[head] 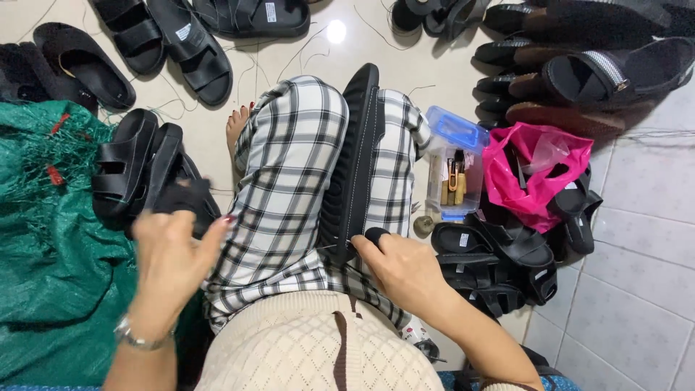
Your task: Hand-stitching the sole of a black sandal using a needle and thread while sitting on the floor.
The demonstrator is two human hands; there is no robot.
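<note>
The cream knitted top [311,347] fills the near edge; just beyond it, both hands work. The right hand [405,268] pinches a needle at the edge of the black sandal sole [355,166], which stands clamped on edge between the checked knees. The left hand [170,257], blurred, hangs near the sandal pile [137,174] with fingers loosely curled; whether it grips thread I cannot tell. With only the knees steadying it, the sole could twist, and the needle might slip toward the fingers.
</note>
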